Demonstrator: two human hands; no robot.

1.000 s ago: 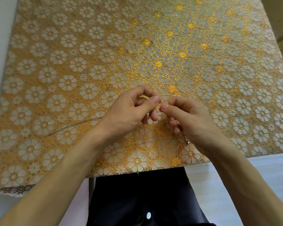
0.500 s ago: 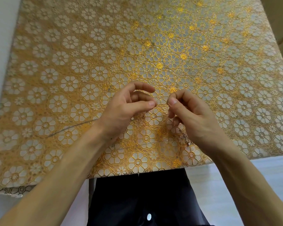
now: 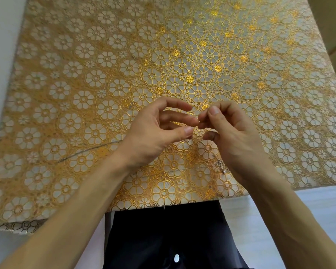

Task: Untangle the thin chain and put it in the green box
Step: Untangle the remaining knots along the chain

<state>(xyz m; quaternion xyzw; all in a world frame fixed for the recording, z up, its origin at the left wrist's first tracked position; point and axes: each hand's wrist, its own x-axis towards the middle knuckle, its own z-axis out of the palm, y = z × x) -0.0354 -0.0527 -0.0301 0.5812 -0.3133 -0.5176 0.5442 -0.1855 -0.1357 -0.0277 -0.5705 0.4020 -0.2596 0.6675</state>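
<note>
Closer than before, your hands meet fingertip to fingertip — left hand point(image 3: 153, 134) loosely curled, thumb apart; right hand point(image 3: 237, 142) curled tight. Whether either pinches a strand, I cannot tell. The thin chain point(image 3: 220, 166) shows as a glinting silvery knot on the embossed gold-flower tablecloth point(image 3: 85, 74), just beside your right palm's heel
</note>
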